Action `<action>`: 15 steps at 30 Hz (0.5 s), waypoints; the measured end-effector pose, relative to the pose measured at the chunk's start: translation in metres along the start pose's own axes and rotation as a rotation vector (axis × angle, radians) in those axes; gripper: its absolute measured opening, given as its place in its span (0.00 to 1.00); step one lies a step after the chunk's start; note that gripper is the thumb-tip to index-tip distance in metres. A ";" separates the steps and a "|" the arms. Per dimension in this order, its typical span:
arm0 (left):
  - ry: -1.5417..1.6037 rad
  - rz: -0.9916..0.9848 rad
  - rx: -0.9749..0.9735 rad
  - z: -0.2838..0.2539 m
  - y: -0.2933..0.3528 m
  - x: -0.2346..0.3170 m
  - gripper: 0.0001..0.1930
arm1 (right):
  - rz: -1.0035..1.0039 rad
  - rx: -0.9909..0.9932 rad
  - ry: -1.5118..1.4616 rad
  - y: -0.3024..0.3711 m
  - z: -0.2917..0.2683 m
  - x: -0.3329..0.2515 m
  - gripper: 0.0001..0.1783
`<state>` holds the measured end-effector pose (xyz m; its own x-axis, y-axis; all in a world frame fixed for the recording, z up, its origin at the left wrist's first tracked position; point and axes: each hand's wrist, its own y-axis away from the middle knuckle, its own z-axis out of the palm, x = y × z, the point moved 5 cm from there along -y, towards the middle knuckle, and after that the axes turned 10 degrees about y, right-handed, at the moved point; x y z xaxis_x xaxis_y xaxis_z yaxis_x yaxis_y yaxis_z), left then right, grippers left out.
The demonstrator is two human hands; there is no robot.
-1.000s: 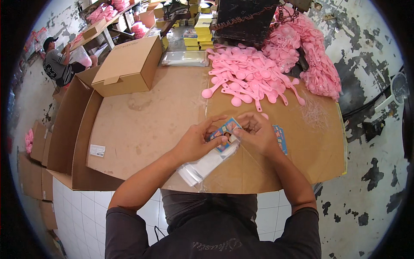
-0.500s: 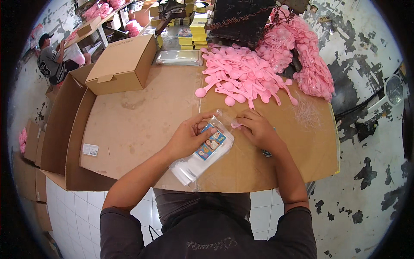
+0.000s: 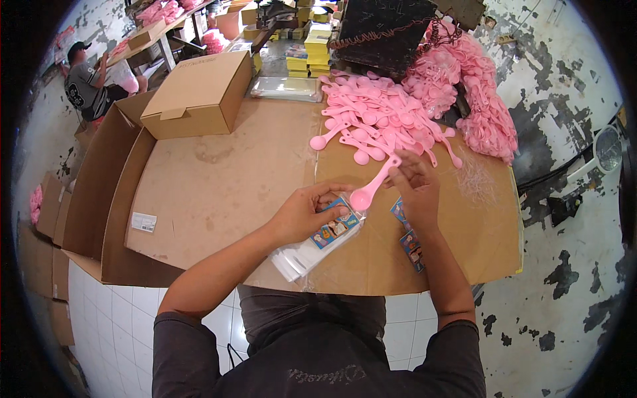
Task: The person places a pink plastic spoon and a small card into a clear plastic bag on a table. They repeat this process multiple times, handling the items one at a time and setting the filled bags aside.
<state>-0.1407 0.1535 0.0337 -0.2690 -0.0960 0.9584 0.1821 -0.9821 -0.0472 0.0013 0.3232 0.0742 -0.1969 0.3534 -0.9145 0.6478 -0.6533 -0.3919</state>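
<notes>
My left hand (image 3: 308, 213) is closed on a stack of clear plastic bags (image 3: 296, 261), with a blue printed card (image 3: 336, 227) at the top under the thumb. Between the fingers of my right hand (image 3: 417, 189) is the handle end of a pink measuring spoon (image 3: 377, 186). Its bowl points down and left, at the mouth of the top bag; whether it has entered the bag I cannot tell. Several more blue cards (image 3: 411, 249) lie on the cardboard beside my right wrist. Beyond my right hand spreads a heap of loose pink spoons (image 3: 378, 109).
A closed cardboard box (image 3: 196, 96) stands at the back left, next to an open carton (image 3: 109, 199). A pack of clear bags (image 3: 286, 89) lies behind. Bagged pink spoons (image 3: 488, 99) are piled at the back right. Far left, another person (image 3: 89, 86) sits by a table.
My right hand has risen away from the bag's mouth and now holds a pink spoon by its handle. The blue cards by my right wrist show more. The view has shifted slightly.
</notes>
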 end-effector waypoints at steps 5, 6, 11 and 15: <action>0.000 -0.015 -0.022 -0.004 0.000 -0.007 0.21 | -0.035 -0.060 0.002 0.006 0.012 0.002 0.19; 0.019 -0.008 -0.013 -0.006 -0.002 -0.010 0.20 | -0.055 -0.036 0.006 0.006 0.011 0.002 0.20; 0.054 0.030 0.009 -0.006 -0.003 -0.008 0.20 | -0.069 -0.014 0.045 0.008 0.012 0.000 0.19; -0.002 0.013 0.031 -0.005 -0.003 -0.002 0.20 | -0.100 -0.032 0.046 0.005 0.007 -0.001 0.18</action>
<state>-0.1451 0.1555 0.0307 -0.2649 -0.1081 0.9582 0.2151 -0.9753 -0.0505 -0.0004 0.3148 0.0729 -0.2283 0.4469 -0.8649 0.6501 -0.5913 -0.4771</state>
